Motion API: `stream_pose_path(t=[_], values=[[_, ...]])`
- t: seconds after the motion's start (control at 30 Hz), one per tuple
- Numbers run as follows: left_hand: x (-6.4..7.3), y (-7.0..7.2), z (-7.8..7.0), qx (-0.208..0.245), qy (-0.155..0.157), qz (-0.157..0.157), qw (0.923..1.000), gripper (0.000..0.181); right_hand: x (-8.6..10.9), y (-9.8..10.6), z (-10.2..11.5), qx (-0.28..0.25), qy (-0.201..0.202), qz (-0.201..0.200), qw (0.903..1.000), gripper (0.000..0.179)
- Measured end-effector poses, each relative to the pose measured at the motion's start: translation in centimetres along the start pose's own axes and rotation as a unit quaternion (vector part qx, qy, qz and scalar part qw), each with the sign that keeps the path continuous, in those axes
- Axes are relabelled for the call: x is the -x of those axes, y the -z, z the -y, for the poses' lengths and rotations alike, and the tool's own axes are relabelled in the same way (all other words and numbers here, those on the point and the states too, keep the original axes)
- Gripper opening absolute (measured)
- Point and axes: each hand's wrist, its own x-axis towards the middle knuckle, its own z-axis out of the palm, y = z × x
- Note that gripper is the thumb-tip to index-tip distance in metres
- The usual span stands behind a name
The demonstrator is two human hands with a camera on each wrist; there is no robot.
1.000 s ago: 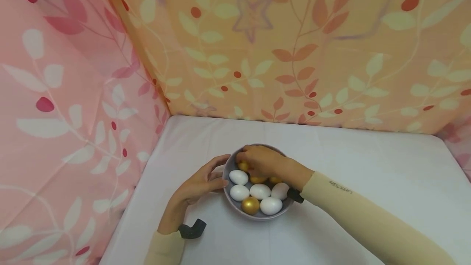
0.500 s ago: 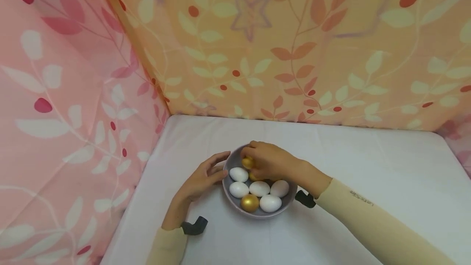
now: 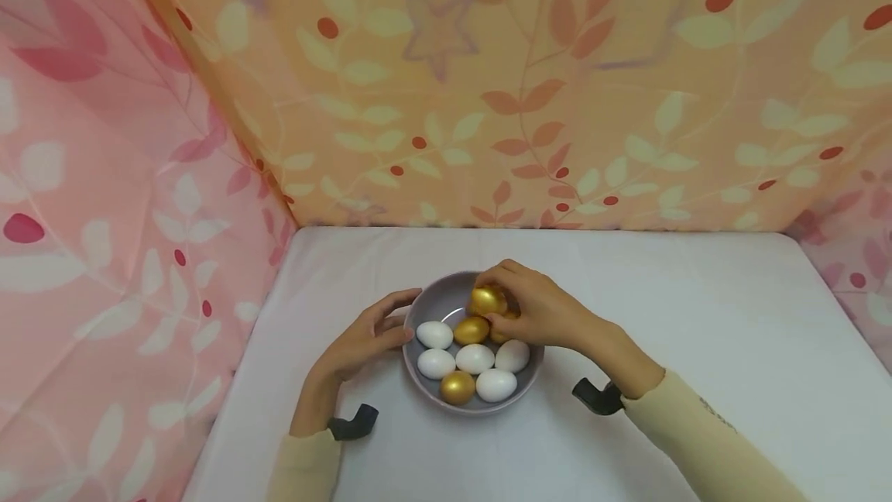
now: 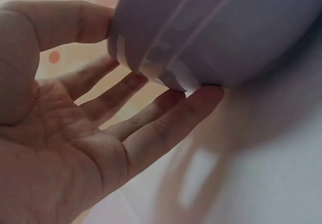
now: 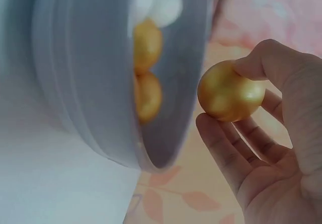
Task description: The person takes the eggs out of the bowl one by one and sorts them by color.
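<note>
A mauve bowl (image 3: 446,401) on the white table holds several white eggs (image 3: 475,359) and golden eggs (image 3: 458,387). My right hand (image 3: 540,308) pinches one golden egg (image 5: 231,90) between thumb and fingertips. In the right wrist view this egg is just outside the bowl's rim, while two golden eggs (image 5: 147,97) lie inside with white ones beyond. My left hand (image 3: 365,339) touches the bowl's left side. The left wrist view shows its spread, fairly straight fingers (image 4: 161,131) against the outer wall (image 4: 201,38), with the thumb (image 4: 75,21) also at the bowl.
White cloth (image 3: 662,308) covers the table around the bowl. An orange leaf-patterned curtain (image 3: 488,99) hangs behind it, and a pink one (image 3: 132,177) on the left. Each wrist wears a black mount (image 3: 355,422).
My right hand has lifted a golden egg from the bowl's far left and drawn it up and right, uncovering more of the bowl. My left hand keeps its place at the bowl's side.
</note>
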Motion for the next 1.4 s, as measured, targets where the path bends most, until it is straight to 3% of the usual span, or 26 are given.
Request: stream_pose_path(t=[0.37, 0.57, 0.77, 0.93, 1.2, 1.4], values=[[-0.1, -0.7, 0.4, 0.026, 0.003, -0.012, 0.9996, 0.066, 2.3, 0.4, -2.5, -0.117, -0.015, -0.088, 0.9891, 0.045], [-0.4, -1.3, 0.5, 0.025, 0.007, -0.001, 0.9997, 0.066, 4.5, -0.2, -3.9, -0.125, -0.029, -0.126, 0.9836, 0.041], [0.1, -0.9, 0.6, 0.023, 0.010, -0.008, 0.9997, 0.066, 6.0, -0.9, -4.6, -0.128, -0.039, -0.163, 0.9776, 0.045], [0.2, -0.5, 0.4, 0.018, 0.013, -0.009, 0.9997, 0.066, 6.9, -1.1, -5.5, -0.147, -0.079, -0.191, 0.9673, 0.049], [0.0, -0.4, 0.3, 0.013, 0.019, -0.014, 0.9996, 0.065, 7.5, -1.2, -7.2, -0.198, -0.126, -0.206, 0.9500, 0.046], [0.2, -0.2, 0.0, 0.006, 0.018, -0.008, 0.9998, 0.065, 7.4, -1.9, -8.1, -0.188, -0.162, -0.218, 0.9439, 0.047]])
